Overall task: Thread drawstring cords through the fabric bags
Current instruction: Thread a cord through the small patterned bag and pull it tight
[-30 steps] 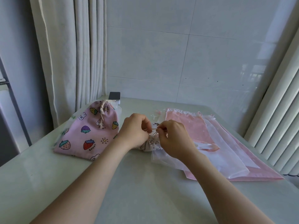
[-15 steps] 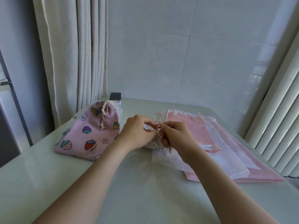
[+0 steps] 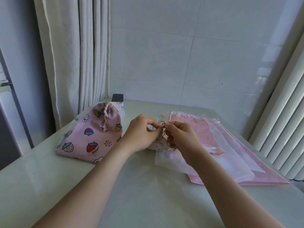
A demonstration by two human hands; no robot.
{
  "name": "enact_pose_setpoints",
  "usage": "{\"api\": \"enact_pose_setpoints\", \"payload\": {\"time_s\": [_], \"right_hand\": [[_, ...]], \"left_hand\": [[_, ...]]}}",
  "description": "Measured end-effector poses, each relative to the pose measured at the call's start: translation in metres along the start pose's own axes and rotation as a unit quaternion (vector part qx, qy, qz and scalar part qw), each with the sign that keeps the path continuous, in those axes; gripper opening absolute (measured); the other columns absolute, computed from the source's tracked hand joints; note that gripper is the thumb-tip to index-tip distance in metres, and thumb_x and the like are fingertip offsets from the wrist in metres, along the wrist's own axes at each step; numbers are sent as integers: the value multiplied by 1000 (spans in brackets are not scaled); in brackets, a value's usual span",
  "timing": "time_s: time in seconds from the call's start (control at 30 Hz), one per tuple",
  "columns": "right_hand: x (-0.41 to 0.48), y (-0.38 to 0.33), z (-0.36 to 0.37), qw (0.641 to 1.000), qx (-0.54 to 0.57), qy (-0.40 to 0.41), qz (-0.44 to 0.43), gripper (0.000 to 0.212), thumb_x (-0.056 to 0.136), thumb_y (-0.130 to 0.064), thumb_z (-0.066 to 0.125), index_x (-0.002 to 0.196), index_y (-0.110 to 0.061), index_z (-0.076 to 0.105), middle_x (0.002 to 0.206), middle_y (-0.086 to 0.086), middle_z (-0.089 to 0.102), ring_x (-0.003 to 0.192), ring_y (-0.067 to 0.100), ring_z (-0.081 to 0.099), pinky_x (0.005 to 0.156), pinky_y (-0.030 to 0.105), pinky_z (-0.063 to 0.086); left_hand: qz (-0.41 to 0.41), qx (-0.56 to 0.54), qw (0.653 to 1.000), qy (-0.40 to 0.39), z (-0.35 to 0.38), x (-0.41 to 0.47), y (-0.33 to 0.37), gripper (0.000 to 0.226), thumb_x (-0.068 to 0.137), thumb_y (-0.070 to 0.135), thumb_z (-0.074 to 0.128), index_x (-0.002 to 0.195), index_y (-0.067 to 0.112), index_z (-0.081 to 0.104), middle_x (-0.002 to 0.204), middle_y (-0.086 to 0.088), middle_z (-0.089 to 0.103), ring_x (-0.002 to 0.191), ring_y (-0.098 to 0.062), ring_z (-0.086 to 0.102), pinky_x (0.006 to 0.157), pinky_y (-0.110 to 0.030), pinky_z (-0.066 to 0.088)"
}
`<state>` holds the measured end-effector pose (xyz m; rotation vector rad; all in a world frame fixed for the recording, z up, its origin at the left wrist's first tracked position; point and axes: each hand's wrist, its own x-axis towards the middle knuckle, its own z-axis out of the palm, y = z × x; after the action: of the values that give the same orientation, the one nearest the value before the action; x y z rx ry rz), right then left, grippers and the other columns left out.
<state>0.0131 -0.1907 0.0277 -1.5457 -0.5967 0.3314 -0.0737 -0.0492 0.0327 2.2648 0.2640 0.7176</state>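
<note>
- Near edge of desk [image 3: 131, 199]: bare pale top, both forearms reaching in over it.
- Desk centre: left hand [image 3: 141, 132] with fingers curled, pinching the cord [image 3: 162, 127] between thumb and fingertip.
- Just beside it, almost touching: right hand [image 3: 181, 137], also curled, pinching the same cord from the other side; loop of beige cord standing up between the two.
- Right under both hands: small white printed bag [image 3: 159, 145], bunched up, neck gathered toward the cord, mostly hidden.
- Judged step: pulling or knotting the cord at this bag's neck; threading likely close to done here, cannot tell exactly.
- Right half of desk, out to the right edge: stack of flat bags [image 3: 230, 153], pink and sheer white, lying flat and overlapped; tiny ribbon loops at far ends, threaded or not cannot tell. Probably the work left.
- Left side, near left edge: strawberry bag [image 3: 92, 135], pink, plump, cinched with a drawstring [image 3: 106, 111]. Looks finished.
- Far edge, behind that bag: small dark box [image 3: 117, 97].
- Beyond desk: curtain [image 3: 74, 55] at left, tiled wall [image 3: 181, 63] behind.
</note>
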Motion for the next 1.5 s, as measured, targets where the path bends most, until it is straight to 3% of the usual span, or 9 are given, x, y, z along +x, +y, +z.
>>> {"api": "enact_pose_setpoints", "payload": {"time_s": [0.17, 0.27, 0.4, 0.67, 0.83, 0.97, 1.1, 1.33, 1.5], "right_hand": [[3, 2, -1, 1000, -12, 15, -2, 19, 101, -12, 57, 87, -7, 69, 67, 3, 47, 48, 13, 35, 48, 26, 32], [0, 0, -1, 1000, -8, 12, -5, 18, 100, -10, 58, 88, -5, 70, 66, 5, 54, 46, 15, 39, 47, 25, 33], [-3, -2, 1, 1000, -13, -6, -21, 17, 100, -12, 62, 92, -2, 73, 68, 8, 60, 48, 15, 43, 47, 25, 36], [-3, 0, -1, 989, -130, -9, -70, 22, 97, -11, 60, 97, -15, 81, 71, 3, 69, 59, 16, 53, 61, 27, 46], [0, 3, -3, 911, -357, 60, -198, 17, 97, -14, 63, 94, -17, 79, 68, -21, 55, 68, -10, 53, 61, 7, 36], [0, 2, -3, 930, -315, 74, -175, 22, 90, -6, 63, 87, -15, 83, 61, -16, 65, 56, -3, 58, 54, 8, 39], [-1, 1, 1, 944, -300, 38, -128, 35, 90, -3, 53, 97, -20, 82, 73, -5, 74, 56, 5, 57, 51, 19, 43], [-2, 2, 1, 933, -320, 65, -151, 19, 99, -26, 66, 82, -20, 74, 50, -39, 49, 60, -16, 51, 57, 6, 36], [0, 9, 3, 929, -312, 130, -154, 22, 93, -37, 73, 75, -23, 72, 62, -22, 57, 69, -8, 53, 63, 7, 32]], "left_hand": [[-97, -164, 982, 8, -11, 5, 8, 42, 87, 37, 45, 69, -1, 41, 73, -13, 40, 70, -21, 37, 67, -36, 29], [-160, -173, 972, -4, -15, 5, 6, 56, 87, 55, 40, 66, 5, 55, 70, -9, 72, 67, -25, 56, 72, -39, 42], [-183, -146, 966, -113, -13, -3, 15, 75, 102, 61, 36, 73, 0, 69, 69, -18, 74, 58, -27, 65, 68, -34, 50], [-180, -166, 962, -123, -10, 3, 2, 34, 99, 27, 54, 66, 19, 60, 52, 6, 38, 46, -14, 35, 49, -26, 30], [-179, -115, 973, -89, -24, 2, -7, 36, 95, 46, 68, 76, 17, 76, 50, 4, 23, 41, -18, 22, 44, -22, 20], [-177, -117, 973, -90, -24, 4, -12, 26, 99, 33, 67, 85, 13, 76, 48, 6, 43, 40, -13, 35, 44, -21, 31], [-191, -213, 953, -99, -16, 3, -6, 20, 104, 19, 56, 96, 3, 64, 83, -15, 78, 57, -27, 63, 53, -29, 53], [-155, -79, 984, -44, -10, 5, -16, 30, 101, 34, 65, 91, 8, 74, 64, 4, 51, 54, -13, 46, 51, -23, 39], [-124, -80, 988, -45, -9, 5, -22, 29, 101, 39, 66, 91, 13, 75, 65, 7, 51, 57, -9, 47, 56, -26, 40]]}}
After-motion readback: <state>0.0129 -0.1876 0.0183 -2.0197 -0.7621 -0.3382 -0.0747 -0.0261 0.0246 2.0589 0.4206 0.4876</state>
